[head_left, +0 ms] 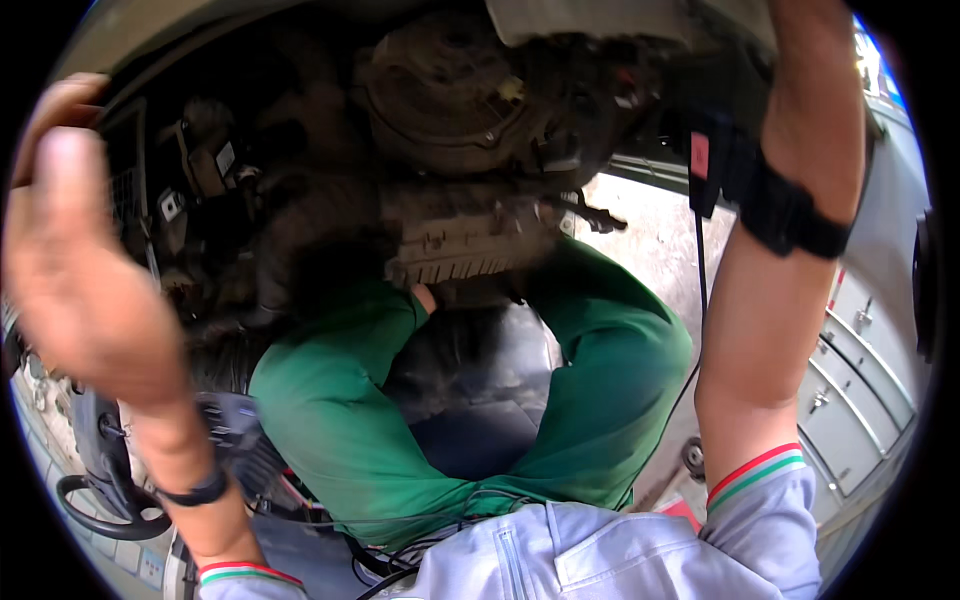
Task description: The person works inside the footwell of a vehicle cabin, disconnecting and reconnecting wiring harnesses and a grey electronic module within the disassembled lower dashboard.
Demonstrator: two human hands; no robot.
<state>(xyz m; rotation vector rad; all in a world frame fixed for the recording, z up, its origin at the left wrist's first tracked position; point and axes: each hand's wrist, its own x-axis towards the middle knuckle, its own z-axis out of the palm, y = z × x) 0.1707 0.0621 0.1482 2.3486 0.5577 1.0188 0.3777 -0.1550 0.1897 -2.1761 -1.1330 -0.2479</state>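
My left hand [95, 270] is raised at the far left, blurred by motion. Its thumb and fingers are stretched upward and apart, with nothing visible in them. Dark dashboard workings lie beside it, among them a small part with a white label [224, 158]. My right arm [765, 300] reaches up past the top edge, so the right hand is out of view. Around that forearm sits a black strap [795, 215] bearing a small dark device. Between the arms are a round, dusty blower-like housing [450, 95] and a ribbed, box-shaped housing [465, 235].
My legs in green trousers [350, 420] are bent beneath the exposed workings. A black steering wheel [110, 510] is at the lower left. Thin cables [400, 515] cross my lap. A grey panel with latches [850, 390] stands at the right, and a dark cable [702, 290] hangs beside my right arm.
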